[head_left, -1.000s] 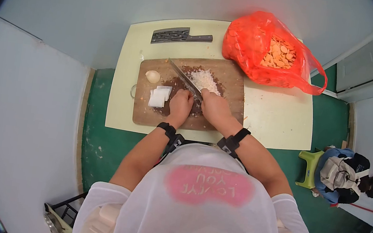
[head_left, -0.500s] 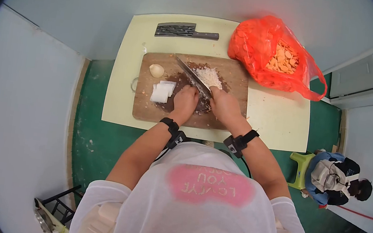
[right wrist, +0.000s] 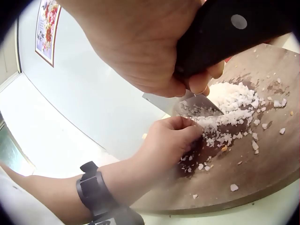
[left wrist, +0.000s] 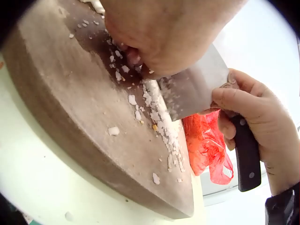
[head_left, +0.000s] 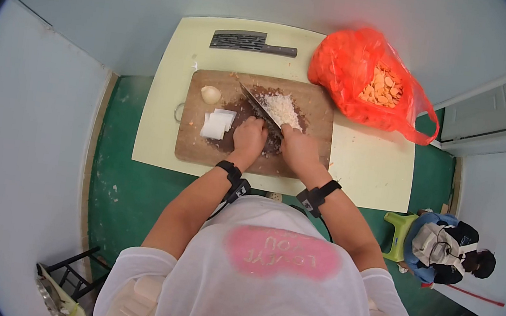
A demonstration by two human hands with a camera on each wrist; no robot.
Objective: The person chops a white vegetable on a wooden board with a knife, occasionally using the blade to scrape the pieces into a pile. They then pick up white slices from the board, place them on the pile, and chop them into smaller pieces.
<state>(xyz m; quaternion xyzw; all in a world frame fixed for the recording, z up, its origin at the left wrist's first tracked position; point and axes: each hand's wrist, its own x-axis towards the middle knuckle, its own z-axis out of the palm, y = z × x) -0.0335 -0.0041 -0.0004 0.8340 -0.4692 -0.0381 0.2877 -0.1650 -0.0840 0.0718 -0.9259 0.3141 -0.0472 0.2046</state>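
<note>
My right hand [head_left: 300, 153] grips the black handle [left wrist: 246, 154] of a cleaver [left wrist: 194, 89]. Its broad blade slants down to the wooden cutting board [head_left: 193, 149], between my left hand [head_left: 249, 139] and a heap of finely chopped white bits [head_left: 282, 107]. The left hand rests on the board with fingers curled, knuckles close beside the blade. White crumbs lie around its fingertips; I cannot tell whether the fingers hold a piece. Left of it are white flat slices [head_left: 218, 124] and, behind them, a pale round onion-like bulb [head_left: 210, 95].
A second cleaver [head_left: 240, 40] with a dark patterned blade lies behind the board on the pale table [head_left: 372, 174]. At the back right, a red plastic bag [head_left: 349, 62] holds orange slices [head_left: 382, 87]. Another person [head_left: 446, 241] is beside a green stool [head_left: 397, 234].
The head view has shifted slightly. Both hands keep their places beside the white bits, the cleaver still in the right hand, its blade angle changing only a little.
</note>
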